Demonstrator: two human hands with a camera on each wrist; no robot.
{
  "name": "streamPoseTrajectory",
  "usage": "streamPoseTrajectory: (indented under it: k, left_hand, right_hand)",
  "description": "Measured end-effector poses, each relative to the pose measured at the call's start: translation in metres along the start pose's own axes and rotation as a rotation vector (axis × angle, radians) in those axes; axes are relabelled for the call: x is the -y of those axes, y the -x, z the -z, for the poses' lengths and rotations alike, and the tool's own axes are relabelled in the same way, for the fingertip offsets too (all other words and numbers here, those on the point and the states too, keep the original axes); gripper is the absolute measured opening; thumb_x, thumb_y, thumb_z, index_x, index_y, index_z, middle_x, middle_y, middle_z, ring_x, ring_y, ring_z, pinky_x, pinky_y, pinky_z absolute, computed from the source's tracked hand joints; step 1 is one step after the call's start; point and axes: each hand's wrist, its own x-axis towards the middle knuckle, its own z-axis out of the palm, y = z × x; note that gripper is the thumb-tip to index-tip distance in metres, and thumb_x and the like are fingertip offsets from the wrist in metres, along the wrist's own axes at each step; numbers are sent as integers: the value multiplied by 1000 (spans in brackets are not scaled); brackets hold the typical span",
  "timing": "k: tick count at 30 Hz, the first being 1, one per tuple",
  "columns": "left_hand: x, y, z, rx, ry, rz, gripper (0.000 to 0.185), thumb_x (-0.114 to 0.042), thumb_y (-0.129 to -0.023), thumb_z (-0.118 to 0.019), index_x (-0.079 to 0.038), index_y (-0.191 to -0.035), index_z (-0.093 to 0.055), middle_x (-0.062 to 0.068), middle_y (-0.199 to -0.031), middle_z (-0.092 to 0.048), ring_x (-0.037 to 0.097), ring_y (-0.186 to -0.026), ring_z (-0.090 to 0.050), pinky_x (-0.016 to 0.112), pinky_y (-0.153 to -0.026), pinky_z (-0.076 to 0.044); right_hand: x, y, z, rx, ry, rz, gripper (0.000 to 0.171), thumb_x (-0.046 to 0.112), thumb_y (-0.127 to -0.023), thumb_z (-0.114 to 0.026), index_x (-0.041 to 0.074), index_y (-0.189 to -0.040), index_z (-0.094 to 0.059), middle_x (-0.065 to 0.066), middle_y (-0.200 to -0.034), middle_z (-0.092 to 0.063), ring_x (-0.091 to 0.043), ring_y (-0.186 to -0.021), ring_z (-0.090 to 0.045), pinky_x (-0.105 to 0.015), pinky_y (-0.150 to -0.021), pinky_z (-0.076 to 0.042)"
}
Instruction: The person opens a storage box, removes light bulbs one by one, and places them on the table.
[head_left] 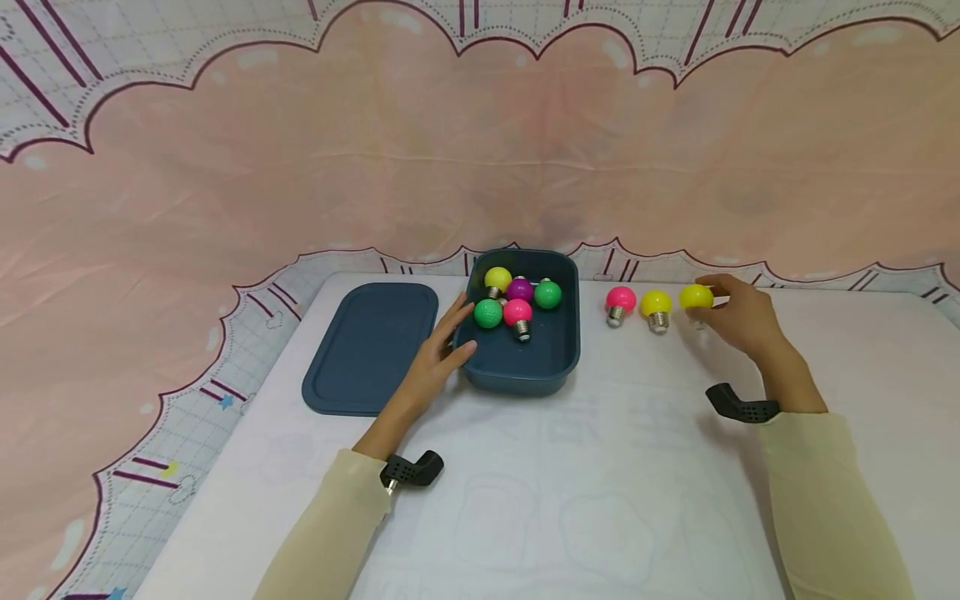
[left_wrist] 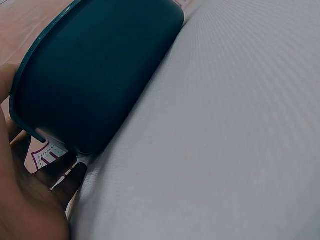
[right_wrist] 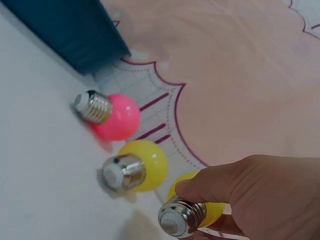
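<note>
Pinching yellow bulb (right_wrist: 212, 210), screw base toward wrist, right hand (right_wrist: 270, 200)

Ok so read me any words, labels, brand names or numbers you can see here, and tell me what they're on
There is no readable text in any view.
The dark blue box and its lid: plain, no label or brand.
The coloured bulbs, including the yellow bulb pinched by the right hand: no markings visible on globes or metal bases.
The white table mat: only faint outline shapes, no legible words.
The backdrop cloth: patterns only.
</note>
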Motion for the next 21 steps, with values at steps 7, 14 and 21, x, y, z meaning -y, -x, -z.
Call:
streamPoseTrajectory:
  k: [7,14,21]
  left_hand:
    - [-1,0,0,1,3,-6,54,-4,-98,-49,1,-148,-29,15,-158,-11,30,-144,-9,52,-111,-19]
    - [0,1,0,0,-2,-3,54,-4,-98,-49,1,-148,-30,14,-158,-12,30,-144,-10,52,-111,-19]
    - [0,0,0,2,3,-6,54,-5,-98,-49,3,-148,-29,15,-158,-11,30,-144,-9,52,-111,-18]
  right_hand:
    - [-12,-3,-6,32,12,-24,58,22,-93,-61,-5,-139,-40,-36,-130,-44,-52,-112,-42,-57,-82,-48]
    - [-17,-3,-11,39,11,-40,59,22,-93,-61,-6,-140,-38,-37,-132,-41,-54,-114,-41,-59,-86,-45]
    - [-21,-8,-15,42,2,-50,62,26,-95,-59,-5,-143,-35,-36,-134,-40,-51,-115,-43,-57,-87,-46]
